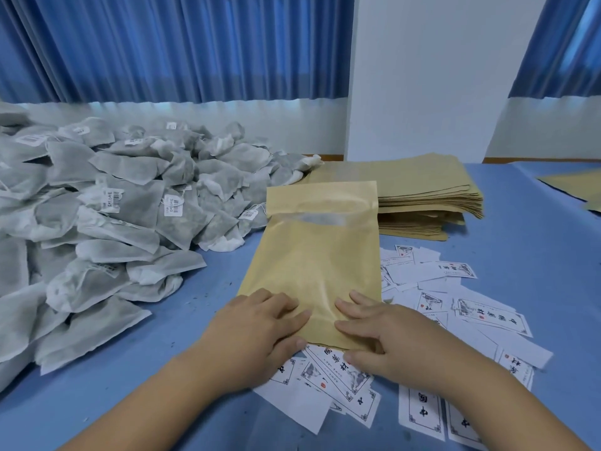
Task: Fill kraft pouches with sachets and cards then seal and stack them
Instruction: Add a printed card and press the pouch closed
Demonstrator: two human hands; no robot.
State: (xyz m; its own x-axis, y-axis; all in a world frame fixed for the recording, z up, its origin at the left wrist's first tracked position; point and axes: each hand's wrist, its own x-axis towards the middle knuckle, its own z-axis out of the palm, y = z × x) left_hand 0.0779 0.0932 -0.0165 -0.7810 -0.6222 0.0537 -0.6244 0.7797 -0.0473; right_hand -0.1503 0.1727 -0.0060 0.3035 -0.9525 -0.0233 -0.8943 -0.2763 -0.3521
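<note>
A flat tan kraft-paper pouch with a clear window strip [317,255] lies on the blue tabletop [527,242]. The left hand [257,323] and right hand [383,327] press its near end, fingers flat and spread. Grey mesh sachets [113,206] are heaped left of the pouch, white printed cards [455,304] lie right of it, and stacked empty kraft pouches [426,193] sit behind it.

- Pleated blue curtains [162,47] hang across the back, with daylight glowing through them.
- A white pillar [439,76] splits them.
- White wall [211,125] shows below the hems.
- A blue table cover [527,255] ends at a brown strip [536,160], perhaps wood.
</note>
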